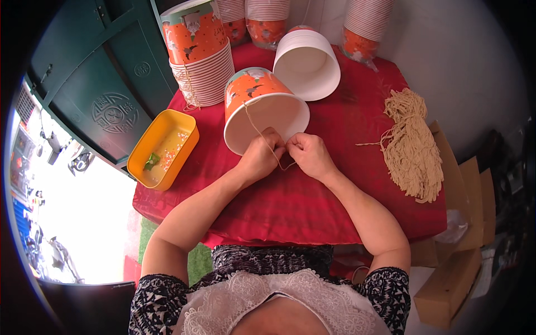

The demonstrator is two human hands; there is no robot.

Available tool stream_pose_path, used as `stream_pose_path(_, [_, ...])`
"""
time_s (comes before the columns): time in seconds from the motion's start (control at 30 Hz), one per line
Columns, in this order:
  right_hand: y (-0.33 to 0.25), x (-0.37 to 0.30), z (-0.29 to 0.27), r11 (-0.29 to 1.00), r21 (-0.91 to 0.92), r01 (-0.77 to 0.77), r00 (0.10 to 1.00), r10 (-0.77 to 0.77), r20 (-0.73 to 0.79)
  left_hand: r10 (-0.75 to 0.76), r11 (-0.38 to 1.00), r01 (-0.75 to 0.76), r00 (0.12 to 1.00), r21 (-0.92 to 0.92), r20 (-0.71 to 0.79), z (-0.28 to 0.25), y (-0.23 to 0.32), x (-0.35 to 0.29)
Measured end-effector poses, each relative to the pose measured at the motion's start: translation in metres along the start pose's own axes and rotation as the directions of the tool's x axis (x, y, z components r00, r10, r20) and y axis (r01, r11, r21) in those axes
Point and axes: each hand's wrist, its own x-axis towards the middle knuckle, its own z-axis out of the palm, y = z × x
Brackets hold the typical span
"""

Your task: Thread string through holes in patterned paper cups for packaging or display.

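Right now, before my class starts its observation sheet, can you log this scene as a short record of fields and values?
Left hand: at the mouth of the orange bucket; exact grip hidden
Right hand: fingers pinched on the tan cord, beside the left hand
Orange bucket: tilted, white mouth toward the person
Tan cord: from the bucket's side, across its mouth, to the hands
Yellow tray: left; small pieces and something green inside
Cord bundle: right side of the red table cover
Bucket stack: back left

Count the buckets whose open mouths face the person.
2: the orange-patterned bucket by the left hand, and the white-sided bucket behind it, toward the right. Nested ones may be hidden.
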Motion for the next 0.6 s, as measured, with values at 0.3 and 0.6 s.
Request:
stream_pose_path(0.3, [-0.005,-0.01,-0.004,0.986,-0.14,0.094,0.995,-0.097,-0.014,-0.079,0.997,0.078,0.994,-0.016,-0.077,-0.004,-0.003,0.001])
stream_pose_path(0.6, [0.001,-0.014,-0.001,0.914,-0.37,0.168,0.983,-0.182,-0.004,-0.072,0.995,0.079,0.99,0.059,-0.124,0.001,-0.003,0.004])
